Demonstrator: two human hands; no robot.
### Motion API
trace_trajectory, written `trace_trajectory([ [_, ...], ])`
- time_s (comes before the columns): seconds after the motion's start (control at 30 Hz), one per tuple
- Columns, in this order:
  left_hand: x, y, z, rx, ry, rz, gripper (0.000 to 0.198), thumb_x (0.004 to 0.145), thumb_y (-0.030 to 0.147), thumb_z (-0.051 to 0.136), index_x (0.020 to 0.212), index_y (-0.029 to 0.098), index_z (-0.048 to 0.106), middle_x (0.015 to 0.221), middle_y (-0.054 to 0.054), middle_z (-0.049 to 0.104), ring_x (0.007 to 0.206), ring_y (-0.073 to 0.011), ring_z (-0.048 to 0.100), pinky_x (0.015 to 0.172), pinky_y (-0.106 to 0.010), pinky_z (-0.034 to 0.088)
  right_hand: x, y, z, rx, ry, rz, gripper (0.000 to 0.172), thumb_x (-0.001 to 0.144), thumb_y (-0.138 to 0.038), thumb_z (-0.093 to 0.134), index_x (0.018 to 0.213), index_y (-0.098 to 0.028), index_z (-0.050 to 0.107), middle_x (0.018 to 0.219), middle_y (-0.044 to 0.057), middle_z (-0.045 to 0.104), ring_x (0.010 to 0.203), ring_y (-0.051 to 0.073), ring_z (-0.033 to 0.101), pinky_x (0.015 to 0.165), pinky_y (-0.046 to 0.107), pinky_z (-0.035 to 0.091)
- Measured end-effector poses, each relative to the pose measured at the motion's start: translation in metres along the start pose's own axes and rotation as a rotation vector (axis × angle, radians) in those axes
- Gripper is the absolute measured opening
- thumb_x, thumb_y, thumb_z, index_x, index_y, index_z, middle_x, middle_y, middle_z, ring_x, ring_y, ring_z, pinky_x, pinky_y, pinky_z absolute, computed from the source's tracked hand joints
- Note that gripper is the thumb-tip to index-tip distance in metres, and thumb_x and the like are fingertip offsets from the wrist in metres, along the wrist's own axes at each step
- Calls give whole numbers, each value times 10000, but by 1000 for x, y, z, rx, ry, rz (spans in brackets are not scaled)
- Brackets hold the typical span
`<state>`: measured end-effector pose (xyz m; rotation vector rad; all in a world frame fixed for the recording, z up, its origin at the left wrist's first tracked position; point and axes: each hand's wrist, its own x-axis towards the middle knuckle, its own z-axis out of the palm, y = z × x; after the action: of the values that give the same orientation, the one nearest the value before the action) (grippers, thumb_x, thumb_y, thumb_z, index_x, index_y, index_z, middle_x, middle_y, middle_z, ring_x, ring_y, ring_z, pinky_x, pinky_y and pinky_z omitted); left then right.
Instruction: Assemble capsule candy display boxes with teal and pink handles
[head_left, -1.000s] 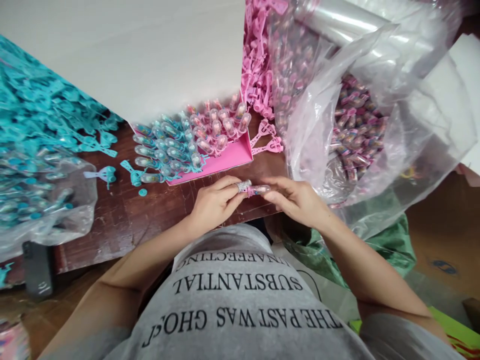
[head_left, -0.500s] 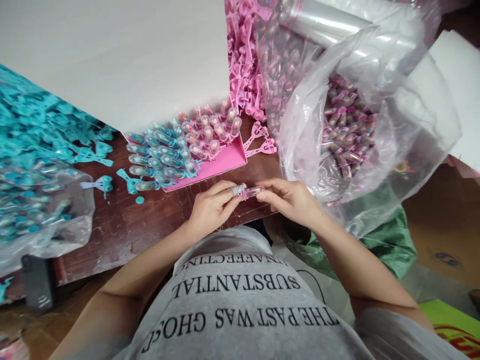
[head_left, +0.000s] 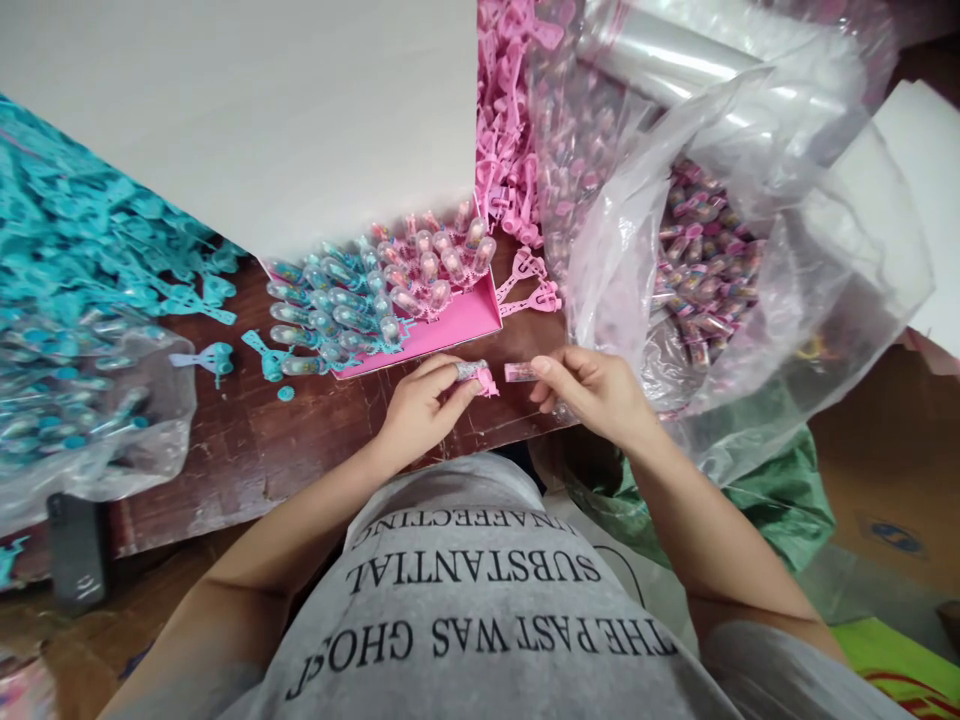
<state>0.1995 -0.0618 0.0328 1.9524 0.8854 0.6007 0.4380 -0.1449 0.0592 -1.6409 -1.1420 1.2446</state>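
Note:
My left hand (head_left: 420, 408) pinches a small pink plastic piece (head_left: 487, 381) between thumb and fingers; a silvery, glittering bit shows by the fingertips. Across a narrow gap, my right hand (head_left: 596, 395) grips a small clear capsule (head_left: 519, 372) with pink on it, pointing at the pink piece. Both hands are above the dark table edge. Just beyond them lies a pink box (head_left: 450, 322), holding teal-based capsules (head_left: 349, 310) on its left and pink-based capsules (head_left: 429, 266) on its right. Two pink plastic parts (head_left: 534, 296) lie beside the box's right end.
Teal plastic parts (head_left: 82, 220) heap at left, above a bag of teal capsules (head_left: 67, 400). Pink parts (head_left: 510, 130) pile behind the box. An open clear bag (head_left: 622, 230) holds pink capsules (head_left: 701, 255) at right. A white board (head_left: 247, 110) covers the back. A phone (head_left: 77, 550) is lower left.
The capsule and the pink piece were together between both hands; now they are apart, with the right hand holding the capsule and the left the pink piece. The view has shifted slightly.

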Motion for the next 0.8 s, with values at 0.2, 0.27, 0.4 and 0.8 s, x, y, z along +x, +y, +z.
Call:
trace_trajectory([
  [0.2,-1,-2,5,-402,-92,-235,300,975,443,734,1139,193,738,1008,-42,795,857,-157,716,824,-284,594,-4,12,-5,-74,-68,-146,406,951,-594,754,1074,-207,757,887,42,815,759,172,762,658,295,613],
  [0.27,-3,-4,10,-451,-91,-229,349,917,415,796,1174,188,737,1126,-67,806,1001,-189,740,953,-337,596,-4,14,-4,-152,-83,-229,375,989,-562,718,1137,-219,755,979,47,826,822,174,764,715,309,624],
  [0.4,-6,-6,15,-429,-99,-264,308,912,388,795,1146,189,762,1080,-64,815,961,-188,744,945,-342,593,-3,13,-1,-305,-110,-397,292,1059,-465,640,1235,-255,740,1121,46,823,937,179,778,862,343,638],
  [0.8,-13,2,10,-204,-54,-147,252,928,315,752,1149,198,778,1037,-39,826,897,-175,744,863,-288,599,-3,18,12,-98,-126,-86,573,1006,-722,576,992,-183,769,763,28,776,569,122,683,563,259,534],
])
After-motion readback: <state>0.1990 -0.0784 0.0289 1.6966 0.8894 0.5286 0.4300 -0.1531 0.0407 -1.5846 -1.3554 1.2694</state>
